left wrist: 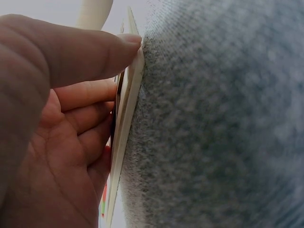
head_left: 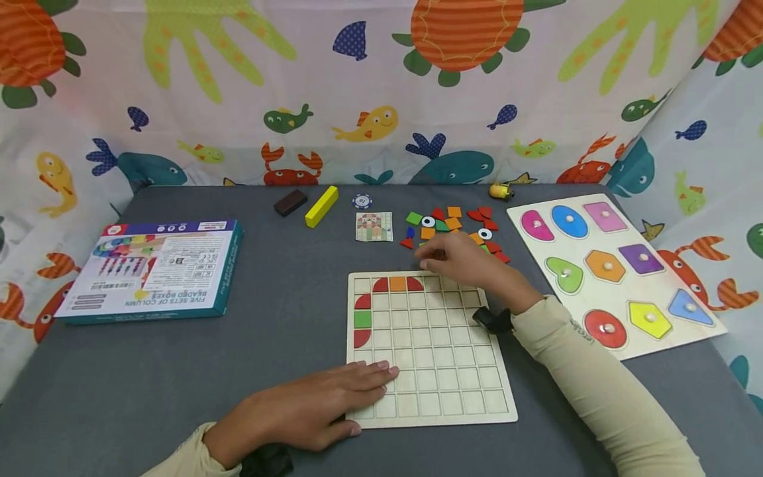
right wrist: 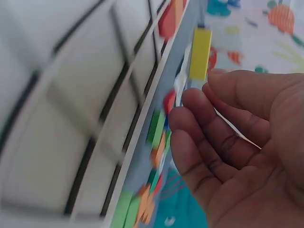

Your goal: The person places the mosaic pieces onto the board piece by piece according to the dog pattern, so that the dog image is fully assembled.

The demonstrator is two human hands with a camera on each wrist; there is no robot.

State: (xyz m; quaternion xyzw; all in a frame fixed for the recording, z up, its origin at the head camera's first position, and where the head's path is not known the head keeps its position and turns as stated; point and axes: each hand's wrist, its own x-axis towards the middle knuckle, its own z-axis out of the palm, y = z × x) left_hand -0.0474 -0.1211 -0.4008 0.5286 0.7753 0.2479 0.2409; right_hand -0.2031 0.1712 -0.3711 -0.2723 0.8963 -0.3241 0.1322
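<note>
A pale wooden grid board [head_left: 426, 358] lies in the middle of the table. Along its top row, an orange square [head_left: 397, 284] sits between two red curved pieces; down its left column, a green square [head_left: 362, 319] sits between two more. My left hand [head_left: 310, 407] rests on the board's lower left corner with fingers straight, its thumb [left wrist: 104, 52] by the edge. Above the board's far edge is my right hand [head_left: 461, 258], fingers loosely bent; the right wrist view shows nothing between them. Small coloured pieces [head_left: 454, 223] lie scattered just beyond it, partly hidden by the hand.
A small pattern card [head_left: 374, 226], a poker chip [head_left: 361, 201], a yellow block [head_left: 322, 207] and a dark brown block [head_left: 290, 203] lie farther back. On the left is a flat box [head_left: 155, 271]. A knobbed shape puzzle [head_left: 581, 301] lies right, near a yellow toy [head_left: 501, 191].
</note>
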